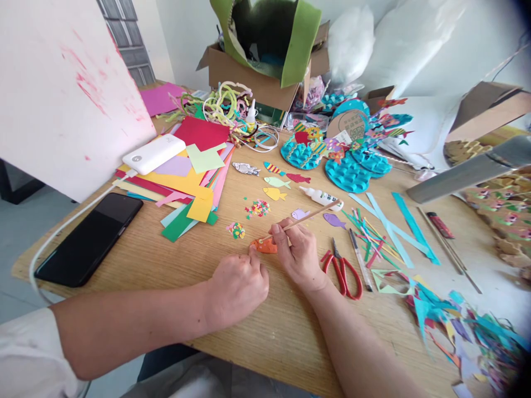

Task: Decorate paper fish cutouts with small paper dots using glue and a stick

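An orange paper fish [265,245] lies flat on the table between my hands. My left hand [240,284] is curled closed, and one fingertip holds the fish down at its head end. In my right hand [296,249] a thin wooden stick [313,213] is pinched like a pen. Its lower tip points down at the orange fish; whether it touches cannot be made out. Part of the fish is hidden behind my right fingers. Small piles of colored paper bits [258,208] lie just beyond. Several other paper fish, among them a yellow one [274,193], rest farther back.
A white glue bottle [326,198] lies beyond my right hand. Red-handled scissors [342,271], a pen [360,260] and paper strips [388,226] are to the right. Stacked colored paper [166,179], a power bank [153,153] and a phone [89,237] sit left. Turquoise egg-tray pieces [348,174] stand behind.
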`<state>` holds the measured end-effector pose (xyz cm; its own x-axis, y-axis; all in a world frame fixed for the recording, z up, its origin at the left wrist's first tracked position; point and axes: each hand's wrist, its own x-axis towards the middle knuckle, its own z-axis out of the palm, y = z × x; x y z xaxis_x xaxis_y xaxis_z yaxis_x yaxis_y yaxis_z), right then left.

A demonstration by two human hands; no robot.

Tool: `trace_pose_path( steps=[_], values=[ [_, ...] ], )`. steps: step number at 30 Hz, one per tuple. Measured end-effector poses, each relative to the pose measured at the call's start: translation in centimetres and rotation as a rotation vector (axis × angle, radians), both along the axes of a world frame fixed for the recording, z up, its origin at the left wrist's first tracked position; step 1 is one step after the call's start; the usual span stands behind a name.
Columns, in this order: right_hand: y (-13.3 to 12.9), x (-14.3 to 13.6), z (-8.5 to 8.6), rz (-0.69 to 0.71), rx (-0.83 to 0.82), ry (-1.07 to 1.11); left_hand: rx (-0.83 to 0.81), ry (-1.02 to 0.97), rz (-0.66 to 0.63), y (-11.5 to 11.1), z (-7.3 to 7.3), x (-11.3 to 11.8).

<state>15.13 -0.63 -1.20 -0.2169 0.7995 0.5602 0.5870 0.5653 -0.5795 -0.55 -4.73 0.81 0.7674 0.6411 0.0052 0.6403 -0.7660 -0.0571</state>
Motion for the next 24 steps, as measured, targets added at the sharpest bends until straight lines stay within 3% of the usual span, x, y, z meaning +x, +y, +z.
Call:
trace_pose_path(
  steps=[24],
  values=[
    [-0.02, -0.11, 0.09, -0.011, 0.001, -0.02, -0.003, 0.019, -0.008, -0.08, 0.22, 0.01]
  ],
)
